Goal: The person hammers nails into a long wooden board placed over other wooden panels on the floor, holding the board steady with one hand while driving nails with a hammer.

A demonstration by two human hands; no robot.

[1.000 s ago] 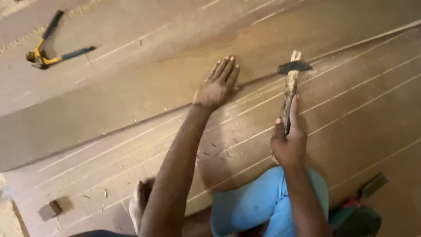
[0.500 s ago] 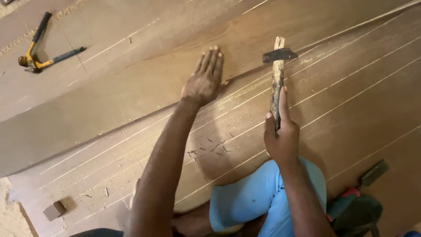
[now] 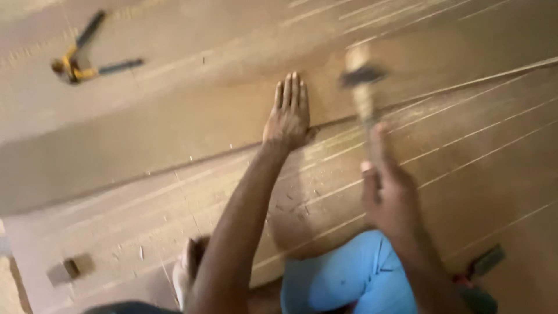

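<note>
Two hands are at work over wide brown boards that fill the view. The left hand [image 3: 289, 113] lies flat, fingers straight and together, palm down on the upper board [image 3: 174, 134] just at the seam where it meets the lined boards [image 3: 476, 168] below — its grip is released, holding nothing, and by the look of it the weight pins the board edge so it cannot shift. The right hand [image 3: 390, 195] is clenched around the wooden handle of a hammer [image 3: 361, 87], low on the shaft, which would give the head a longer swing. The hammer stands just right of the left hand, its dark head raised above the seam and blurred, so I cannot tell whether it touches the wood.

The lined boards carry thin pale lines running slantwise, side by side, like scored or drawn marks. Small chips and dust lie scattered on them near the left forearm.

Well apart at the upper left lies a yellow-and-dark tool [image 3: 81, 61] with two long handles spread open. At the lower left sits a small wood block [image 3: 71, 268]. Blue cloth [image 3: 343, 279] covers the person's knee at the bottom, and a dark green object [image 3: 485, 264] shows at the lower right, too blurred to name. No packages, labels or signs are in view.
</note>
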